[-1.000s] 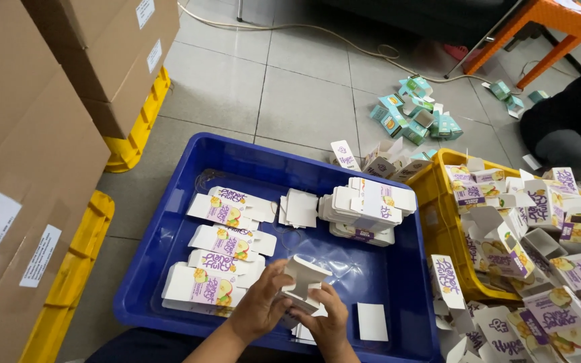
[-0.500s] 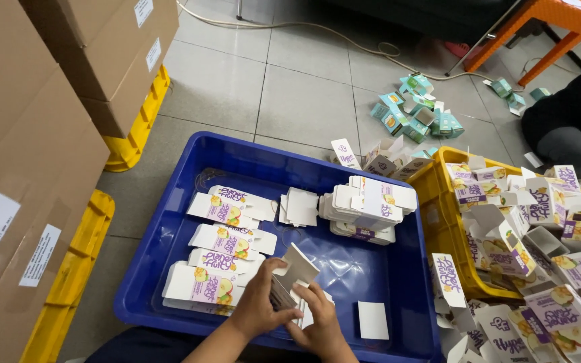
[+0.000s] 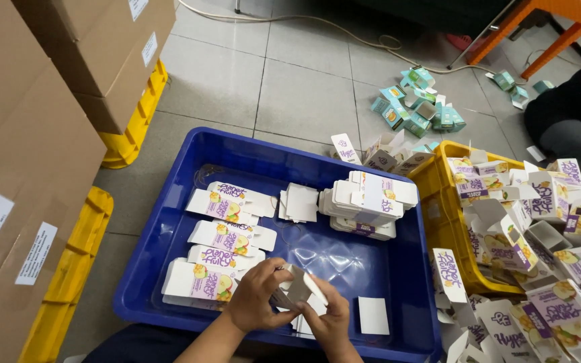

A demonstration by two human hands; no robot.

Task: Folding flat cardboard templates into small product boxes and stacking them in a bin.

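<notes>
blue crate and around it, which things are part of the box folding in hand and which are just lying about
In hand:
- white carton blank, held by left hand and right hand
- flat printed cartons
- stacked blanks
- blue crate
- yellow crate of folded cartons

Lying about:
- teal boxes
- brown shipping boxes
- cable
- orange stool

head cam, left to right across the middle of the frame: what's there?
Brown cardboard boxes → yellow crate edge → blue tub → flat printed cartons → stack of flat white cartons → yellow crate heaped with folded cartons.
</notes>
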